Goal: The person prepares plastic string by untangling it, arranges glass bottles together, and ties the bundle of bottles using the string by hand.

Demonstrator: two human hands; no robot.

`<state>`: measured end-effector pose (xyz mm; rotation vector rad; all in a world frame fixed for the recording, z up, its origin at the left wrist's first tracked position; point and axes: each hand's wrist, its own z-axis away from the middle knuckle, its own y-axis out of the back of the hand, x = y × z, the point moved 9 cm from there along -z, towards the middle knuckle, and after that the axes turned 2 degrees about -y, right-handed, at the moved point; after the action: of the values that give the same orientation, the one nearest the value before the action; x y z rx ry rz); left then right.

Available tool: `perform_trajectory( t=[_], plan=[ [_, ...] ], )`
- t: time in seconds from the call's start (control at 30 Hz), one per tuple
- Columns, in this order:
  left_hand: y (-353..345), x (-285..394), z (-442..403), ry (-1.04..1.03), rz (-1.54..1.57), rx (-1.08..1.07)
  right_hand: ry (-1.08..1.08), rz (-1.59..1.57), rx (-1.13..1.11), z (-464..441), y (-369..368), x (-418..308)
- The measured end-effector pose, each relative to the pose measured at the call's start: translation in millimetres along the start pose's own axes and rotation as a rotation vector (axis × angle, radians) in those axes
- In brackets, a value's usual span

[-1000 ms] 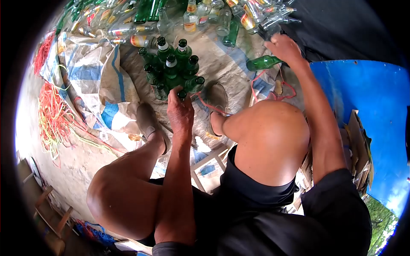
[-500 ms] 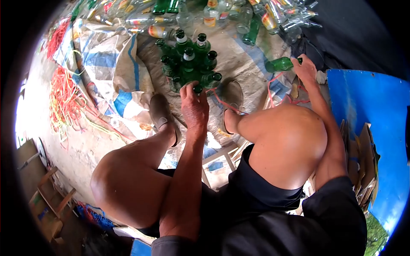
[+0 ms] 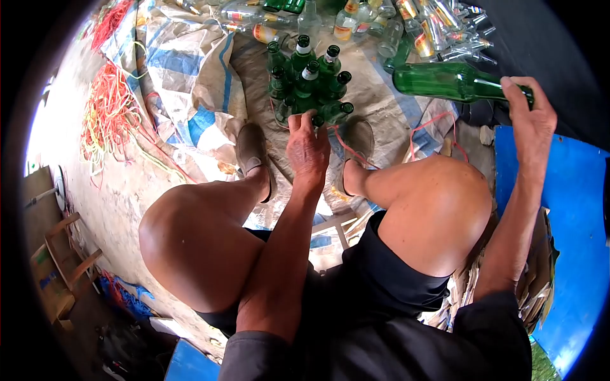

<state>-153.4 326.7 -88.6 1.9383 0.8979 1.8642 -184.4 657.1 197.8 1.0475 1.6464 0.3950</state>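
Observation:
A cluster of upright green bottles (image 3: 307,86) stands on the sacking between my feet. My left hand (image 3: 308,149) is at its near side, fingers closed around the neck of the nearest green bottle (image 3: 318,120); that bottle's body is hidden behind the hand. Out to the right, my right hand (image 3: 534,117) grips another green bottle (image 3: 445,81) by its neck. This one is held sideways above the ground, its base pointing left. A pinkish-red strip (image 3: 432,120) lies on the sacking beneath it, and a similar strip runs by the cluster.
Clear glass bottles (image 3: 432,32) with coloured labels lie piled at the back. Tangled red and yellow strips (image 3: 108,114) lie at the left. A blue panel (image 3: 572,184) and stacked cardboard (image 3: 540,267) stand on the right. Wooden frames (image 3: 70,254) are at lower left.
My right hand has lifted its green bottle off the sacking, up and to the right. My left hand stays at the near bottle of the cluster. The view has shifted slightly.

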Motion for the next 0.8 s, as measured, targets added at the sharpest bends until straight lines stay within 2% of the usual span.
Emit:
perform_trajectory(
  t=[0.07,0.17,0.27,0.33,0.37,0.43,0.47,0.57,0.73,0.8],
  plan=[
    [1.7,-0.2,0.7,0.006,-0.009,-0.005,-0.082,-0.04,-0.05,2.5,2.3,-25.0],
    [4.5,-0.7,1.3,0.008,0.008,0.021,-0.085,-0.054,-0.137,2.9,-10.7,-60.6],
    [6.3,-0.1,2.2,0.06,-0.007,-0.002,0.072,-0.24,-0.221,3.3,-45.6,-93.3],
    [6.7,0.4,1.7,0.081,0.005,-0.004,0.146,-0.24,-0.28,2.6,-73.9,-101.5],
    [6.3,-0.3,1.6,0.092,0.011,-0.006,0.059,-0.232,-0.328,2.8,-88.0,-96.9],
    [4.6,-2.6,1.4,0.097,0.013,-0.005,0.223,-0.164,-0.342,6.5,-111.2,-114.3],
    [3.9,-3.8,1.6,0.1,0.014,-0.005,0.274,-0.141,-0.35,6.4,-121.8,-115.8],
    [5.8,-3.4,1.8,0.099,0.036,-0.004,0.154,-0.09,-0.485,9.5,-153.2,-111.1],
    [3.6,-7.6,2.3,0.136,0.034,-0.023,0.368,-0.157,-0.466,13.8,-187.3,-104.9],
    [3.0,-8.9,2.5,0.137,0.045,-0.02,0.341,-0.127,-0.482,17.3,-199.7,-94.4]
  ],
)
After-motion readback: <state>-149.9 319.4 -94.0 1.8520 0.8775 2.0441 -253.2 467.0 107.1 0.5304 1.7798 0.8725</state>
